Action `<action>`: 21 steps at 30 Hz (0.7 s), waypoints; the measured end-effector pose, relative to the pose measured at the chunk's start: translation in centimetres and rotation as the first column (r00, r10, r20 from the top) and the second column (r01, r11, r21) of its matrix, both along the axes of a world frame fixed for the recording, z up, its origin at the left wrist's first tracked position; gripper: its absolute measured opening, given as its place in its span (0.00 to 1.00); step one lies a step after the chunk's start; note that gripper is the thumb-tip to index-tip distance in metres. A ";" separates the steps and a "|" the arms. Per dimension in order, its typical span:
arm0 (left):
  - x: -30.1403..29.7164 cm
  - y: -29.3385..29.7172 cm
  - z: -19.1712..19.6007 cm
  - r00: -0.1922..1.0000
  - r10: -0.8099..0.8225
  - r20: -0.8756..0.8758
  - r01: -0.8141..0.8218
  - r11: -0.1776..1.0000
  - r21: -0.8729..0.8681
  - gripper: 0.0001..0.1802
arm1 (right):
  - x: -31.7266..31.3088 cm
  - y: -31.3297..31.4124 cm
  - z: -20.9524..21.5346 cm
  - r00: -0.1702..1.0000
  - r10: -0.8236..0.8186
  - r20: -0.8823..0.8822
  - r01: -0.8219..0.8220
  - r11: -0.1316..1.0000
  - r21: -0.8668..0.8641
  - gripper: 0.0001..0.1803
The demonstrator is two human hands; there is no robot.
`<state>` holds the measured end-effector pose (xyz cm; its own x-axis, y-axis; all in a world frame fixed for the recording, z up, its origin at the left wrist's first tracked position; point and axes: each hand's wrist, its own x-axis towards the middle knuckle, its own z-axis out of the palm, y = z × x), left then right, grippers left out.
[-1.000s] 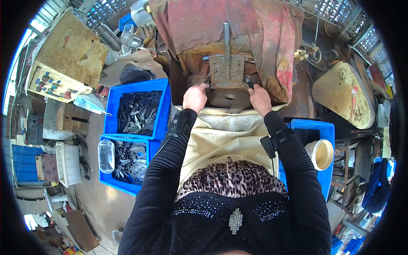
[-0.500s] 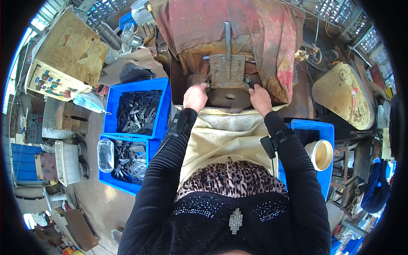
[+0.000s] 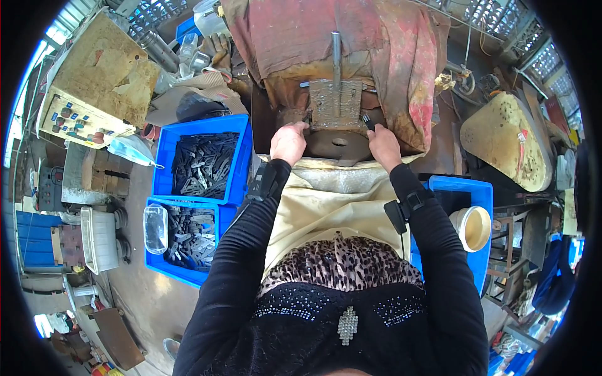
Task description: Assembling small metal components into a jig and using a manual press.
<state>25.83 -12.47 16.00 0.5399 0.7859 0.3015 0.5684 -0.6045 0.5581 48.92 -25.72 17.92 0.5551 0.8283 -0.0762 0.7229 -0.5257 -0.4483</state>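
Observation:
My right hand point(image 3: 384, 146) pinches a small dark metal piece point(image 3: 367, 121), whose tip sticks out past the fingers toward a rough, worn block point(image 3: 335, 105). On the block's other side my left hand point(image 3: 289, 143) is closed with its fingers curled; whatever it may hold is hidden. Between the hands lies a round dark disc point(image 3: 339, 143) with a hole in its middle. A metal rod point(image 3: 336, 59) rises at the block. Red, stained cloth point(image 3: 320, 41) drapes over and around this spot, and a cream cloth point(image 3: 338, 207) covers my lap below it.
To the left stand two blue bins, the far one point(image 3: 240, 160) and the near one point(image 3: 219, 235), both with many dark metal pieces. A clear plastic box point(image 3: 155, 229) rests on the near bin. At right, a white tub point(image 3: 475, 229) sits in another blue bin point(image 3: 461, 183).

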 end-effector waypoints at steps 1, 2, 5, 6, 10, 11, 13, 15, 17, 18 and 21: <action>0.0 0.0 0.0 1.000 0.002 0.000 -0.002 1.000 -0.001 0.13 | 0.0 0.1 -0.2 1.000 0.001 -0.003 -0.001 1.000 0.009 0.16; 0.0 0.0 0.0 1.000 0.004 0.001 -0.004 1.000 -0.002 0.13 | 0.2 0.1 -0.4 1.000 0.001 -0.004 -0.001 1.000 0.019 0.16; 0.3 0.0 0.0 1.000 -0.008 0.004 0.008 1.000 -0.002 0.13 | 2.3 0.2 -3.1 0.999 -0.004 -0.053 0.012 0.989 0.148 0.16; 0.6 0.0 0.1 1.000 -0.019 0.002 0.019 1.000 0.001 0.13 | 3.2 0.3 -3.9 0.997 -0.006 -0.077 0.022 0.977 0.212 0.17; 0.3 0.2 0.2 1.000 -0.023 -0.014 0.023 0.999 0.035 0.13 | 4.5 2.9 0.2 0.987 -0.012 -0.158 0.085 0.882 0.463 0.18; 0.3 0.0 0.2 0.999 -0.029 -0.022 0.030 0.998 0.050 0.13 | 5.0 4.3 2.1 0.988 0.001 -0.154 0.082 0.845 0.529 0.18; -0.6 0.0 0.1 0.999 -0.010 -0.036 0.011 1.000 0.029 0.14 | 3.1 7.2 8.1 0.982 0.033 -0.185 0.085 0.799 0.596 0.19; -0.3 0.0 0.3 0.998 -0.017 -0.058 0.017 1.000 -0.008 0.14 | 3.2 10.2 10.9 0.999 -0.011 -0.045 0.037 0.767 0.640 0.23; -0.1 -0.1 0.2 0.999 -0.018 -0.032 0.018 1.000 0.013 0.13 | 3.1 12.7 11.6 1.000 -0.023 0.015 0.008 0.763 0.646 0.24; 0.0 -0.1 0.1 1.000 -0.024 -0.008 0.024 0.999 0.031 0.13 | 3.1 13.7 12.0 0.997 -0.040 0.073 -0.017 0.761 0.648 0.26; 0.1 -0.3 0.3 1.000 -0.010 0.018 0.009 0.999 0.046 0.13 | 2.1 15.3 12.6 0.992 -0.029 0.123 -0.053 0.788 0.613 0.28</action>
<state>25.92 -12.78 16.33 0.5413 0.7658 0.3472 0.5522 -0.6352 0.5399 50.99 -10.43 30.56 0.5158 0.6834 0.5166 0.7963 -0.1599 -0.5835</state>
